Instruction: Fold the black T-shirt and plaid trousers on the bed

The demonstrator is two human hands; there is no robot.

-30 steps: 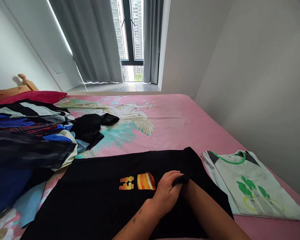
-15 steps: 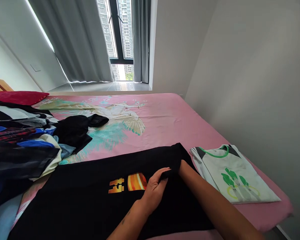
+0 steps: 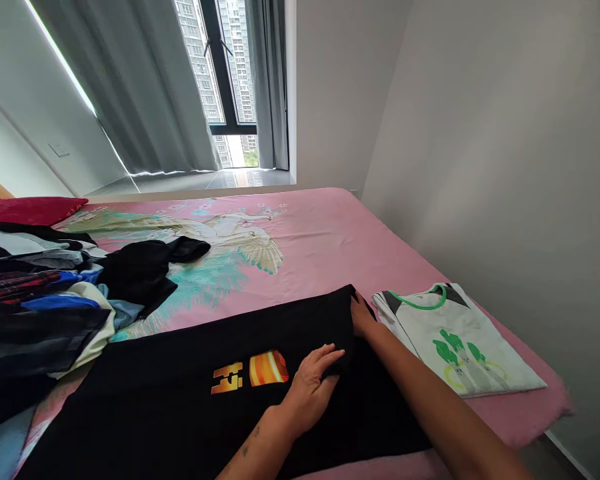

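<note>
Head view: we judged the black printed shirt (image 3: 150, 413) part-folded on the bed (image 3: 320, 240); left hand (image 3: 310, 387) unclamped; right hand (image 3: 364, 316) at far corner, grip indeterminable. White shirt (image 3: 420, 333) was folded; heaped clothes (image 3: 45, 303) remained.

The near garment (image 3: 145, 407) is plain black with an orange-and-yellow print (image 3: 269, 369), while the white shirt (image 3: 417, 328) at right has a green neckline, dark grey shoulders and green leaves over grey stalks. The pink bedsheet (image 3: 325, 247) carries a white-and-gold bird with turquoise plumage; at left, the clothes pile (image 3: 35, 327) mixes black, blue, cream and red plaid near a red pillow (image 3: 33, 211).
</note>
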